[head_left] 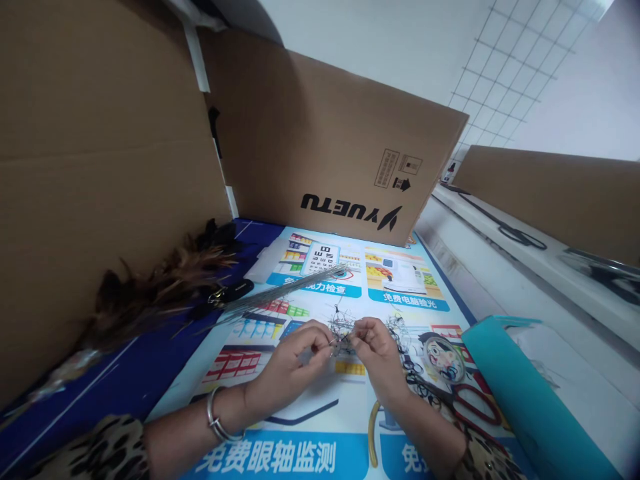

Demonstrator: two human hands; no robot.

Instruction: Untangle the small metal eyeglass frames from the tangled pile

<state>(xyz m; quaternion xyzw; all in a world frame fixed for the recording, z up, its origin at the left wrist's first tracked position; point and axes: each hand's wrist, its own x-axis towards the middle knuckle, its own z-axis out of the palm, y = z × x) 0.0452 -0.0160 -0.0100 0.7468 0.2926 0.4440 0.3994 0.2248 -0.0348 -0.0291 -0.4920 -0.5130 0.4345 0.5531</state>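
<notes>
My left hand (pixel 303 353), with a silver bangle at the wrist, pinches a thin wire (pixel 332 343) between thumb and fingertips. Close beside it on the right, my right hand (pixel 379 353) is pinched at the other end of the same small wire piece; its exact shape is too fine to make out. Just behind the fingertips lies a tangle of thin wires and small black bits (pixel 343 321). A bundle of long thin wires (pixel 295 285) stretches diagonally across the printed mat (pixel 300 410) beyond my left hand.
Right of my right hand lie several black loops (pixel 410 363), a round clear dish (pixel 444 359) and red-handled scissors (pixel 475 403). A teal box (pixel 540 400) stands farther right. Brown feathers (pixel 150 290) and a black key fob (pixel 237 292) are at left. Cardboard panels (pixel 320 133) rise behind.
</notes>
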